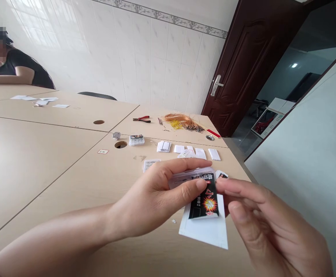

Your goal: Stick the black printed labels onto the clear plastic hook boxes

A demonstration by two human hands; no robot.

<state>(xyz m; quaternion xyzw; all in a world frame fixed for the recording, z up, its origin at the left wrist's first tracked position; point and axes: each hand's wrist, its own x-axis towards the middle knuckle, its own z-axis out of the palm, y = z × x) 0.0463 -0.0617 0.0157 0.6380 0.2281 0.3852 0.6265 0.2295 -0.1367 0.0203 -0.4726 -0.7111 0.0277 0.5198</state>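
Observation:
My left hand [156,192] is closed around a clear plastic box [182,177], its thumb pressing a black printed label [204,200] with red and yellow print. Beneath the label, a white paper [205,232] sticks out toward me. At the label's right edge is my right hand [268,223], its fingertips close to the label and the thumb apart from them. Another clear box [150,164] lies on the table just behind my left hand, and part of a further black-and-white label [222,175] shows behind the right fingertips.
On the table [70,184] are a clear case [136,140], white card stacks [164,146], red-handled pliers [142,119], copper-coloured wires [182,119] and a round metal piece [210,137]. A person [26,69] leans on the table at the far left. A dark door [251,50] stands at the right.

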